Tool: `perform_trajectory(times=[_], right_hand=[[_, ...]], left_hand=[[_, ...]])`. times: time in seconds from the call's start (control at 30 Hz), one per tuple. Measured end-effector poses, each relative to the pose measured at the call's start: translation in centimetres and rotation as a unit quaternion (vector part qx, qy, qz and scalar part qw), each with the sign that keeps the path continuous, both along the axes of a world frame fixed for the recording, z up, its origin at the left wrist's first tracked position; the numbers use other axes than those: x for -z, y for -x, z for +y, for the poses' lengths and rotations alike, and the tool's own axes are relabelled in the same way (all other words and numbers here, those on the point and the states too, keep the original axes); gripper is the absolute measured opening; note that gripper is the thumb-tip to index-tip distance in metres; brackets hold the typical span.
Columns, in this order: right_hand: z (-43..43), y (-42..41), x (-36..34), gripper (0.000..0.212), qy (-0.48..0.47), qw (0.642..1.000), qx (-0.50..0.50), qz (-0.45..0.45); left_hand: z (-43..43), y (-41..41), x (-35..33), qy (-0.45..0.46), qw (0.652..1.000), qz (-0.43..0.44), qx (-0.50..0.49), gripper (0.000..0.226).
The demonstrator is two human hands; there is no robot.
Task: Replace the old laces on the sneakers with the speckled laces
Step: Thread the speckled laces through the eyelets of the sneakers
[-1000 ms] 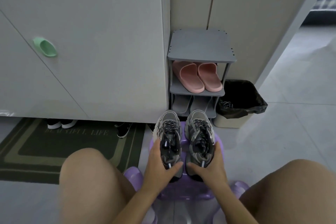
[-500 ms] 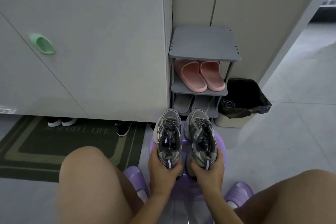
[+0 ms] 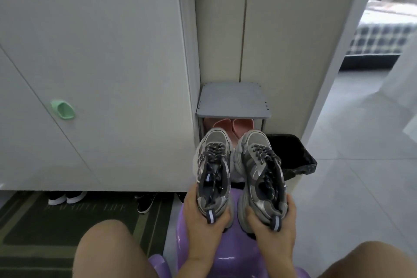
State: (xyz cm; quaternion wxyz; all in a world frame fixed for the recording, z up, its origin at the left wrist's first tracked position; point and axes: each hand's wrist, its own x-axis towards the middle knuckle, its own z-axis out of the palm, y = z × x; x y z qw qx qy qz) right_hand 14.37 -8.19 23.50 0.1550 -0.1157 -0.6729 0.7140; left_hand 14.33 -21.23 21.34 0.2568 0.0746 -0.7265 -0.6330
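Two grey sneakers with dark speckled laces are held up side by side above a purple stool (image 3: 203,253), toes pointing away from me. My left hand (image 3: 203,221) grips the heel of the left sneaker (image 3: 212,171). My right hand (image 3: 274,230) grips the heel of the right sneaker (image 3: 261,176). Both shoes are laced up to the tongue, and their heel tabs face me. No loose laces show.
A grey shoe rack (image 3: 233,101) with pink slippers (image 3: 234,126) stands straight ahead. A black-lined bin (image 3: 293,156) sits to its right. White cabinet with a green handle (image 3: 63,109) at left, dark shoes under it, a green mat (image 3: 67,225) on the floor. My bare knees flank the stool.
Both hands have lifted the pair of sneakers up off the purple stool and raised them toward the rack. The camera has tilted up, showing more wall and a doorway.
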Motion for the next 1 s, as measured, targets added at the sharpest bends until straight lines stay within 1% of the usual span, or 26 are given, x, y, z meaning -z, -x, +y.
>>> perform_trajectory(times=[0.13, 0.23, 0.33, 0.37, 0.47, 0.6, 0.73, 0.87, 1.0], right_hand=[[1.1, 2.7, -4.6, 0.064, 0.003, 0.999, -0.012, 0.045], [1.7, 5.8, -7.5, 0.067, -0.042, 0.996, -0.01, 0.073], [2.1, 9.8, -9.4, 0.051, -0.083, 0.994, 0.004, 0.068], [2.2, 11.2, -9.8, 0.05, -0.102, 0.992, 0.007, 0.068], [2.2, 15.5, -10.3, 0.053, -0.142, 0.988, 0.03, 0.051], [1.7, 21.0, -10.7, 0.064, -0.158, 0.986, 0.048, 0.015], [1.4, 26.0, -11.2, 0.067, -0.173, 0.983, 0.049, -0.023], [0.8, 30.0, -11.0, 0.081, -0.208, 0.975, 0.051, -0.05], [0.2, 32.0, -10.6, 0.075, -0.235, 0.969, 0.05, -0.064]], left_hand=[[0.5, 3.4, -3.4, 0.021, 1.0, 0.02, 0.01, 0.078], [0.8, 6.8, -6.5, 0.045, 0.998, 0.036, -0.002, 0.074], [0.9, 11.0, -9.1, 0.045, 0.998, 0.036, 0.001, 0.068], [0.8, 12.5, -9.6, 0.053, 0.998, 0.031, -0.001, 0.067], [0.2, 16.9, -10.4, 0.081, 0.997, 0.011, -0.013, 0.062], [-0.5, 21.8, -11.0, 0.1, 0.993, -0.011, -0.056, 0.063], [-1.2, 26.5, -11.6, 0.1, 0.992, -0.026, -0.077, 0.062], [-1.3, 29.8, -11.9, 0.115, 0.988, -0.041, -0.092, 0.071], [-1.3, 31.4, -11.4, 0.115, 0.987, -0.066, -0.095, 0.074]])
